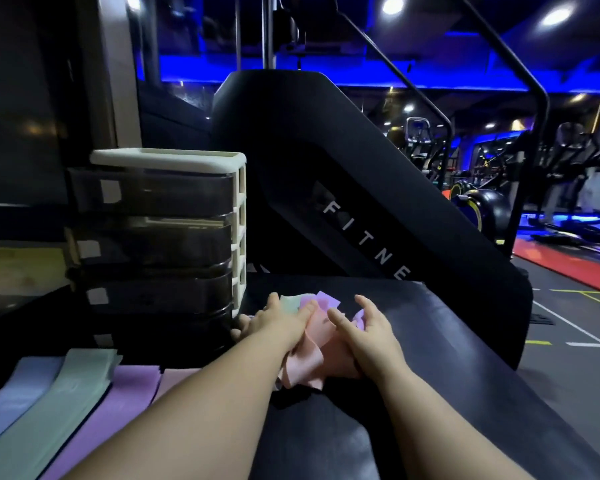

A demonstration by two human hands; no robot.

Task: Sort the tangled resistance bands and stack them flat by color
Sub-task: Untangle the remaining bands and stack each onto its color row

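A tangled heap of resistance bands (317,306) lies on the black padded bench (430,341); pink, purple and pale green bands show in it. My left hand (278,323) lies on the heap's left side, fingers spread over the green and pink bands. A pink band (305,362) hangs down between my two hands. My right hand (368,330) rests against the heap's right side with fingers extended, a purple band under its fingertips. Flat stacks sit at the near left: blue (18,393), green (66,400), purple (118,407) and pink (177,379).
A white-framed drawer unit (167,230) with dark drawers stands at the left, just behind the heap. A large black fitness machine (326,174) rises behind the bench. Gym floor with painted lines (568,323) lies to the right.
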